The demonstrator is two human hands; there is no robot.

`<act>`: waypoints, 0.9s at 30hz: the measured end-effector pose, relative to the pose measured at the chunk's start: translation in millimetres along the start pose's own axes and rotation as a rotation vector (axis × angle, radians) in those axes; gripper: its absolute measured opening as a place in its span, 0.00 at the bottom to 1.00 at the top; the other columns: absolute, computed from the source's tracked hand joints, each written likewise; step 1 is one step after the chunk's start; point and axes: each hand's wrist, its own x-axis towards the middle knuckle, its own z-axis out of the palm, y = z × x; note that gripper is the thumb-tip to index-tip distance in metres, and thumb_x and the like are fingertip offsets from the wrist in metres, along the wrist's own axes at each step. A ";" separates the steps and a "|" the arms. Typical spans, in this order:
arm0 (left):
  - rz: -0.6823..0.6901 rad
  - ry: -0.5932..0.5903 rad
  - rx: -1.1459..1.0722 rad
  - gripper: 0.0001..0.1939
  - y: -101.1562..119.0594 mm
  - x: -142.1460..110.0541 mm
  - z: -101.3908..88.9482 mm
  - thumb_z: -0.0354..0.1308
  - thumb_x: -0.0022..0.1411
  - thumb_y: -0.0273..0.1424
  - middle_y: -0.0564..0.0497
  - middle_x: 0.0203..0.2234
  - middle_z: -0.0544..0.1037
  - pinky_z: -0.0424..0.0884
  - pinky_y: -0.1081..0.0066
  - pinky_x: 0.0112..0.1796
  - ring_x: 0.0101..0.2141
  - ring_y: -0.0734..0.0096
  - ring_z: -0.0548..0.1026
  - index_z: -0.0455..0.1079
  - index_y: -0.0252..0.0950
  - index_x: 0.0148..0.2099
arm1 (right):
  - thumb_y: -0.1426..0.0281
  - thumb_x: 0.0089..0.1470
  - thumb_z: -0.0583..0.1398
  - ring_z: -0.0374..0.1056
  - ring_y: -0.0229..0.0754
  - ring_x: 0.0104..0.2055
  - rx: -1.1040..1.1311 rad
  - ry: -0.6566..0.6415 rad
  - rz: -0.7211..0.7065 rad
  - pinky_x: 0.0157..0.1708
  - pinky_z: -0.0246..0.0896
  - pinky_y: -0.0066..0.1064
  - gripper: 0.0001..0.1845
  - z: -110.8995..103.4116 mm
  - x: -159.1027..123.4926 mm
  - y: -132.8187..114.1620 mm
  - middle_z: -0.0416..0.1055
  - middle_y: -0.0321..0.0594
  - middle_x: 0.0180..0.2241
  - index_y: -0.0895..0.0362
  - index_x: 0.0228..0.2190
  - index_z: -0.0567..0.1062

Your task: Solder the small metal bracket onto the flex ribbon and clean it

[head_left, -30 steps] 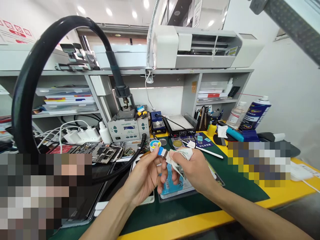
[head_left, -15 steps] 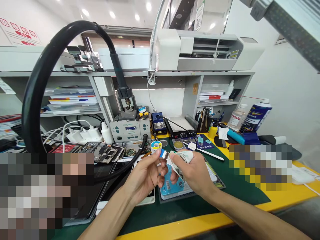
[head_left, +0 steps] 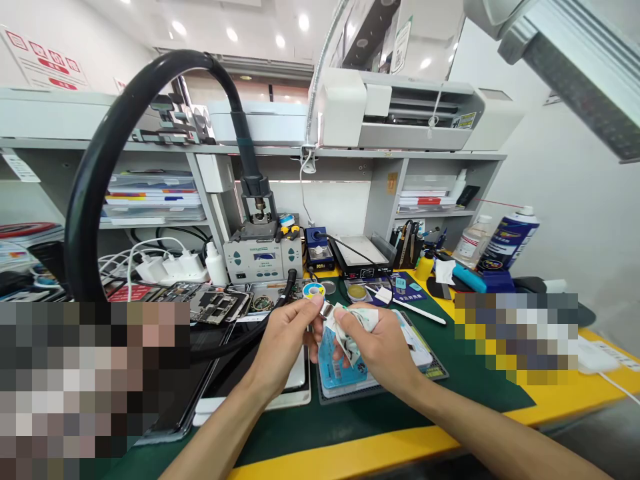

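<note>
My left hand pinches a small metal piece between thumb and fingers; its silver end shows, and what exact kind it is I cannot tell. Bunched in my right hand is a white wipe with green print, its edge pressed close against the silver end. Both hands meet over a light-blue packet, which lies on a dark-edged tray. Just behind my left fingertips stands a solder spool.
A black hose arches from the hot-air station across the left side. Opened phone boards and a tablet lie at left. A white stick tool, a spray can and a clear bottle are to the right.
My left fingers have closed further over the piece, so its blue part no longer shows. The right hand with the wipe has shifted slightly. The view has tilted a little.
</note>
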 end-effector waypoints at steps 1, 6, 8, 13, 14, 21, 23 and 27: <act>-0.005 0.007 -0.014 0.23 -0.4 0.6 -1.0 0.65 0.58 0.46 0.53 0.18 0.68 0.64 0.77 0.16 0.18 0.76 0.67 0.70 0.32 0.23 | 0.56 0.60 0.61 0.67 0.37 0.17 0.012 -0.023 0.021 0.19 0.66 0.26 0.19 0.3 0.2 1.0 0.73 0.35 0.19 0.57 0.25 0.73; -0.040 0.081 -0.133 0.23 2.7 4.6 -7.1 0.66 0.58 0.43 0.56 0.15 0.65 0.57 0.81 0.14 0.16 0.81 0.62 0.66 0.33 0.21 | 0.52 0.59 0.61 0.67 0.38 0.16 0.040 -0.148 0.136 0.16 0.66 0.27 0.23 -1.7 1.2 4.6 0.71 0.35 0.16 0.58 0.23 0.73; -0.064 0.102 -0.194 0.22 5.8 7.1 -10.1 0.66 0.58 0.41 0.57 0.15 0.64 0.54 0.81 0.13 0.15 0.82 0.59 0.64 0.34 0.21 | 0.52 0.59 0.61 0.66 0.36 0.15 0.048 -0.160 0.142 0.17 0.66 0.26 0.25 -4.5 1.3 2.8 0.71 0.36 0.16 0.58 0.21 0.72; -0.101 0.103 -0.313 0.18 12.0 9.9 -15.6 0.66 0.59 0.35 0.59 0.15 0.62 0.53 0.82 0.12 0.14 0.83 0.56 0.63 0.34 0.24 | 0.55 0.58 0.63 0.68 0.37 0.18 0.117 -0.156 0.137 0.17 0.66 0.26 0.19 -11.1 0.9 -3.8 0.72 0.34 0.19 0.58 0.28 0.73; -0.106 0.100 -0.328 0.17 12.5 9.7 -16.0 0.66 0.59 0.35 0.59 0.15 0.62 0.53 0.82 0.12 0.14 0.84 0.56 0.63 0.34 0.24 | 0.55 0.58 0.64 0.69 0.38 0.19 0.129 -0.161 0.141 0.17 0.66 0.26 0.17 -11.6 0.7 -4.6 0.72 0.34 0.20 0.58 0.31 0.73; -0.121 0.063 -0.386 0.17 11.4 7.7 -16.0 0.68 0.58 0.31 0.58 0.15 0.63 0.54 0.83 0.12 0.15 0.83 0.57 0.64 0.33 0.25 | 0.58 0.52 0.69 0.68 0.38 0.18 0.218 -0.093 0.152 0.16 0.65 0.27 0.17 -14.5 1.8 -7.3 0.72 0.34 0.20 0.57 0.31 0.72; -0.127 0.055 -0.415 0.16 11.3 8.0 -16.4 0.67 0.59 0.30 0.58 0.15 0.63 0.54 0.83 0.12 0.15 0.83 0.57 0.65 0.33 0.25 | 0.60 0.53 0.69 0.68 0.37 0.18 0.254 -0.117 0.175 0.18 0.66 0.26 0.16 -17.5 3.0 -9.0 0.73 0.36 0.19 0.59 0.28 0.73; -0.183 0.037 -0.507 0.15 12.3 9.4 -18.5 0.61 0.65 0.28 0.59 0.15 0.61 0.54 0.84 0.11 0.14 0.83 0.56 0.65 0.33 0.26 | 0.59 0.59 0.64 0.71 0.38 0.20 0.404 -0.185 0.234 0.20 0.69 0.27 0.17 -23.0 5.0 -14.0 0.76 0.43 0.22 0.62 0.27 0.77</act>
